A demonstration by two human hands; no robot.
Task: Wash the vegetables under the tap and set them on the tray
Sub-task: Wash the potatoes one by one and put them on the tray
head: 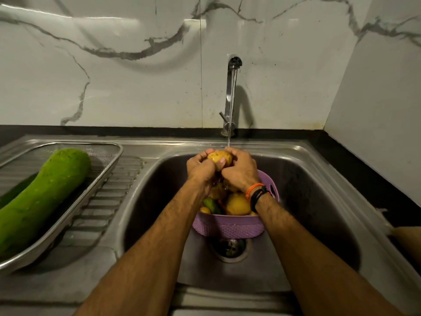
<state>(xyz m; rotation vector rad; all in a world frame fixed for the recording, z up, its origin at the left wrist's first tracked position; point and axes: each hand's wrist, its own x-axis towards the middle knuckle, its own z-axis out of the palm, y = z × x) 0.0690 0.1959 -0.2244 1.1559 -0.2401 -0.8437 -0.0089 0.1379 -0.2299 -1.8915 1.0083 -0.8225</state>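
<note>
- The left hand (pixel 201 168) and right hand (pixel 239 171) both curl around a yellow potato (pixel 219 157), held under the tap (pixel 230 92) stream above the sink (pixel 319 190).
- The potato's long axis runs roughly left to right between the palms.
- A purple basket (pixel 227 225) of vegetables sits just below the hands, over the drain.
- On the left, a long green gourd (pixel 43 195) lies diagonally on the steel tray (pixel 109 163), its rounded end pointing toward the far right corner; bare basin shows right of the basket.

Two bare forearms, both unsleeved and lightly haired, reach in from the near edge. The right wrist wears a thin orange thread band (pixel 254 188) and, just nearer beside it, a black cord bracelet (pixel 258 197) wound in several strands. The left wrist wears nothing.
</note>
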